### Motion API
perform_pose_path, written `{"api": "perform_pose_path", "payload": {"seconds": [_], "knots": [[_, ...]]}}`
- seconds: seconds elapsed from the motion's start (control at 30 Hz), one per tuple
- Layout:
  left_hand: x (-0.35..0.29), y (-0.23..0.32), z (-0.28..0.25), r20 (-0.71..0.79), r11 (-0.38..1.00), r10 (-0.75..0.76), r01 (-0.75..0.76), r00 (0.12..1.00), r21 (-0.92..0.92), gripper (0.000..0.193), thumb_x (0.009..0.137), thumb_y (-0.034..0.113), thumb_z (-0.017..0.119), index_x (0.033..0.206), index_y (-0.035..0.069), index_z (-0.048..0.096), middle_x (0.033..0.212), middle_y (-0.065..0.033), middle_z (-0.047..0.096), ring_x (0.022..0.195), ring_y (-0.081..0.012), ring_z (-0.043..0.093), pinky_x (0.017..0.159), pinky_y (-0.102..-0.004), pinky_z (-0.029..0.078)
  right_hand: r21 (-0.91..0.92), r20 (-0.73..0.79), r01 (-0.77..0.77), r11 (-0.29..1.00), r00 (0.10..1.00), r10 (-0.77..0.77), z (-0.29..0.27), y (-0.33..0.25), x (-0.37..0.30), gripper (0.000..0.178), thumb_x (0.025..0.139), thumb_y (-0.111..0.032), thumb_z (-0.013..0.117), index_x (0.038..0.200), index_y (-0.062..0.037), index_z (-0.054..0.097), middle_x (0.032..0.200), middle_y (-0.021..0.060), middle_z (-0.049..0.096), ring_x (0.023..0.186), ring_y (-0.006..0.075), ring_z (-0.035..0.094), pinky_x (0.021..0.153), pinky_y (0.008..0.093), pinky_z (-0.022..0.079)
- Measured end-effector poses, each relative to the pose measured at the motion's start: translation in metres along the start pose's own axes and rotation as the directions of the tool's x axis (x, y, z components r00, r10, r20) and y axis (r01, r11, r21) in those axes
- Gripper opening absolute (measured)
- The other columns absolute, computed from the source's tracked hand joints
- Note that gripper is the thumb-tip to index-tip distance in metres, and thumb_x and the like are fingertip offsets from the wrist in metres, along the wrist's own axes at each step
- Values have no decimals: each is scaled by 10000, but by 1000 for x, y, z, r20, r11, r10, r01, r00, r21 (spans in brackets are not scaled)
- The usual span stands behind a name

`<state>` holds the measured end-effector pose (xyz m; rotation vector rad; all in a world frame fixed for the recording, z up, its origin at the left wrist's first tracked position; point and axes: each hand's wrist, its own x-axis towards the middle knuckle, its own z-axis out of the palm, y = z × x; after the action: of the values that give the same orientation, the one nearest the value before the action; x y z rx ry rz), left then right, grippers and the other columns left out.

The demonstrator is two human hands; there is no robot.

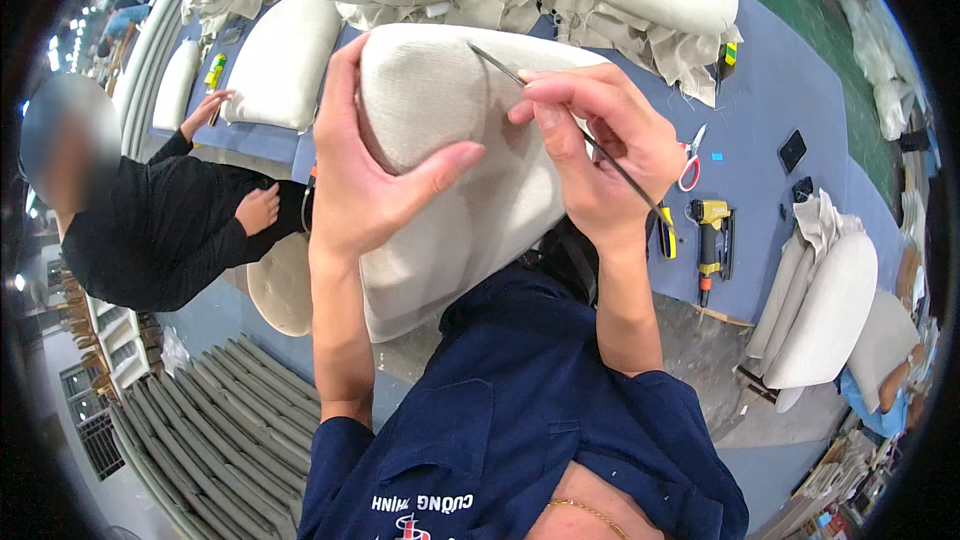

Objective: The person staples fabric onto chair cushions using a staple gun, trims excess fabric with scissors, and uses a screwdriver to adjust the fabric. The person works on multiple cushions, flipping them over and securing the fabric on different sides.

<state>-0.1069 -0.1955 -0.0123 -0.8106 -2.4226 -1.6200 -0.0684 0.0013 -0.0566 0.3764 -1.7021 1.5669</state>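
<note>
Two hands work on a soft grey cushion (450, 170).
The left hand (365, 165) wraps its edge; the right hand (600, 155) pinches a thin metal rod (570, 120).

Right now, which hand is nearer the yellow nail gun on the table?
Right. The right hand, pinching the thin metal tool, is just left of the nail gun; the left hand grips the cushion farther away.

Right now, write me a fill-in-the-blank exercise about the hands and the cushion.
1. The right hand pinches a long thin metal ____ against the cushion.
2. The left hand grips the cushion with its ____ pressed across the front.
3. A yellow nail gun lies on the ____ table.
4. The scissors beside it have ____ handles.

Missing words: needle; thumb; blue; red
</note>
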Motion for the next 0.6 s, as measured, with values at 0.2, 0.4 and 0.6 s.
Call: {"api": "perform_pose_path", "payload": {"seconds": [0.2, 0.4, 0.6], "knots": [[-6, 17, 3, -43, 984, 25, -17, 999, 175, 955, 660, 279, 933, 1408, -41, 433, 1268, -176, 605, 1201, -280, 599, 1052, -389, 453, -181, -156, 115, 977, 977, -144, 1, 1, -8, 83, 893, 23, 675, 953, 18, 732, 936, 154, 737, 800, 231, 704, 760, 331, 555], [-54, -4, -32, -246, 940, -50, 129, 968, 316, 979, 688, 390, 911, 1440, -1, 420, 1344, -253, 579, 1220, -399, 610, 1018, -437, 491, -522, -297, -178, 834, 955, 18, -97, 43, -47, 142, 986, 15, 610, 1106, 68, 666, 1184, 159, 646, 1052, 253, 648, 906, 362, 543], [-119, -35, -52, -384, 828, -426, 524, 819, 200, 848, 687, 489, 885, 1304, 35, 521, 1109, -221, 715, 1043, -421, 694, 925, -472, 535, -776, 109, -152, 612, 924, 367, -280, 165, -196, 174, 937, -26, 588, 1085, 34, 656, 997, 176, 642, 932, 333, 633, 850, 407, 501]]}}
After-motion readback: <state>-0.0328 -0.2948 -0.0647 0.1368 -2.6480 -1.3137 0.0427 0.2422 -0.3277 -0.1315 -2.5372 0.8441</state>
